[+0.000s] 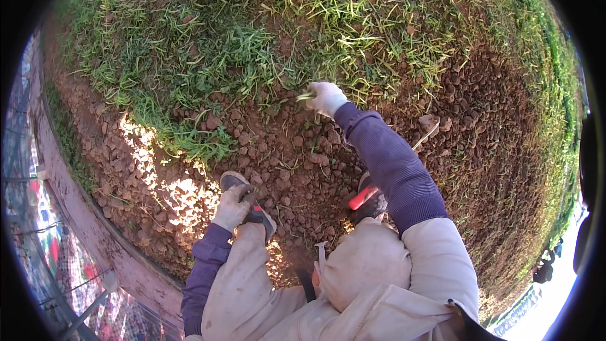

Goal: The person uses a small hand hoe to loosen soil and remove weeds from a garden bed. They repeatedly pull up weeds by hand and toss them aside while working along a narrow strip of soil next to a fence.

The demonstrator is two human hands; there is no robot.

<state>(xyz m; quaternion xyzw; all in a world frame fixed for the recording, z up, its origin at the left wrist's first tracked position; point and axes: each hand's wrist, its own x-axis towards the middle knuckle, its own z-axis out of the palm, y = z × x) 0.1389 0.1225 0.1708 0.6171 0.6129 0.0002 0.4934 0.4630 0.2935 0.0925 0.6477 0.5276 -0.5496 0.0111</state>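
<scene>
My right hand (326,99) is stretched forward over the edge of the cut greens, with short pale green stems (305,97) pinched between thumb and fingers. My left hand (232,208) hangs low by my left shoe (259,218), its fingers curled. Whether it grips anything is unclear. Beneath my right forearm, a tool's red handle (363,197) lies against my other shoe (371,206). A thin, light-coloured rod (426,134) shows on the forearm's far side; my sleeve hides whether the two join.
Crumbly reddish-brown soil (293,170) lies between my feet. Loose leafy greens (213,52) cover the ground ahead, and a leafy clump (189,132) lies at left. A pinkish beam-like edge (90,218) curves along the left. Taller greenery (558,76) lines the far right.
</scene>
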